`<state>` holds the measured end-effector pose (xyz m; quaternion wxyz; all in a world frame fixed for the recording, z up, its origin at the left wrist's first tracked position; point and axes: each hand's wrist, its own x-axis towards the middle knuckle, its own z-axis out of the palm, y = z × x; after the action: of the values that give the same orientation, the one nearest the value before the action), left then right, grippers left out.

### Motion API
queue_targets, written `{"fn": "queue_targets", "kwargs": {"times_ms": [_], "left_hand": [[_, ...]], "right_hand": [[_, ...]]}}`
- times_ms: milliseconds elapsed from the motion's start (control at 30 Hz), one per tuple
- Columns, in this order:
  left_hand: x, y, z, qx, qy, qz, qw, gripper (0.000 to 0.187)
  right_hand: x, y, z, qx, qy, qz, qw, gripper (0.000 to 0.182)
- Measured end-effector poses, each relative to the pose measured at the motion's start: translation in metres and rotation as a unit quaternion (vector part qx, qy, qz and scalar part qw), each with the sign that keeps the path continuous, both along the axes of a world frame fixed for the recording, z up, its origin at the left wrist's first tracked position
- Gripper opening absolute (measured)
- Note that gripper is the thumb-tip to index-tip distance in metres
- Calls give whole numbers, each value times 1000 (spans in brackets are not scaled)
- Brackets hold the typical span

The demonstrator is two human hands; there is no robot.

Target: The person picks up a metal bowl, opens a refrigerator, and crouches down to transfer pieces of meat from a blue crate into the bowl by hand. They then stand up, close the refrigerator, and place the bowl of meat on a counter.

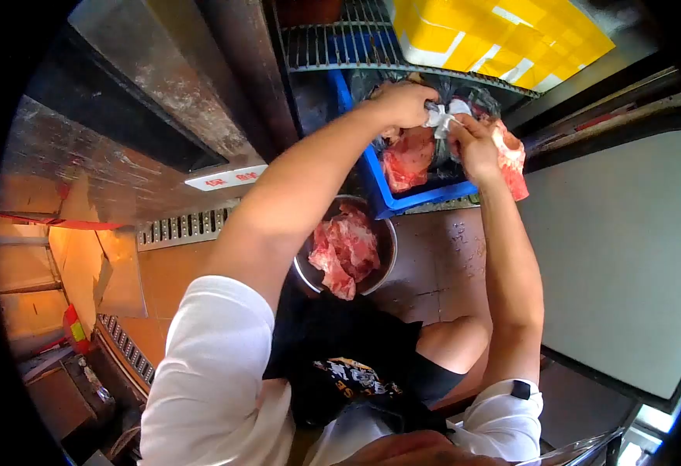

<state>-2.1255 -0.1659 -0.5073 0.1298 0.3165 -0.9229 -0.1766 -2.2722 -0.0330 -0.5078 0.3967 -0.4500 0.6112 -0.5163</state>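
Fingers (424, 95) of both hands meet over a blue crate (387, 203), a crumpled white strip (441, 122) between them, too bunched to show a long axis. It lies just right of the left fingertips and just left of the right ones, neither hand clearly nearer. Leftmost, a metal bowl (389, 247) holds raw meat (344, 245). The left hand (400, 105) is curled at the strip's edge; whether it grips cannot be told. Beneath, red meat (407, 161) and dark plastic (443, 161) fill the crate. The right hand (476, 147) pinches the strip, its fingers nearly together, beside a large meat piece (513, 163).
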Motion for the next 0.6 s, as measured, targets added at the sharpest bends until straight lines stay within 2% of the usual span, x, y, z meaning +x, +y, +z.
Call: {"fn": "queue_targets", "kwargs": {"times_ms": [67, 133, 167, 233, 300, 367, 400, 500, 533, 567, 600], "left_hand": [[0, -5, -1, 48, 49, -57, 996, 38], [-7, -8, -1, 77, 30, -76, 994, 36], [-12, -8, -1, 107, 16, -93, 990, 35], [-17, -3, -6, 112, 30, -57, 992, 32], [-17, -2, -8, 115, 40, -17, 992, 29], [-11, -4, -9, 79, 82, -33, 993, 27], [-8, -2, -9, 78, 79, -32, 993, 27], [-2, -4, -1, 63, 109, -38, 991, 24], [1, -6, -3, 50, 118, -33, 991, 22], [5, -2, 0, 38, 125, -32, 991, 21], [5, 2, 4, 74, 81, -1, 994, 20]], "right_hand": [[6, -2, -4, 8, 10, -6, 1000, 11], [6, -2, -2, 54, -84, -73, 992, 16], [1, -1, -5, 54, -81, -75, 992, 16], [-8, 2, -4, -6, -254, -52, 966, 16], [-8, 2, 4, -43, -271, -68, 959, 16], [-13, 4, 27, -131, -464, -72, 873, 17], [-5, 9, 35, -153, -497, -121, 846, 18], [-8, 20, 35, -180, -525, -158, 817, 19], [-19, 15, 26, -236, -468, -79, 848, 17], [-20, 6, 38, -233, -479, -108, 840, 19], [-24, -6, 48, -223, -518, -104, 819, 20]]}}
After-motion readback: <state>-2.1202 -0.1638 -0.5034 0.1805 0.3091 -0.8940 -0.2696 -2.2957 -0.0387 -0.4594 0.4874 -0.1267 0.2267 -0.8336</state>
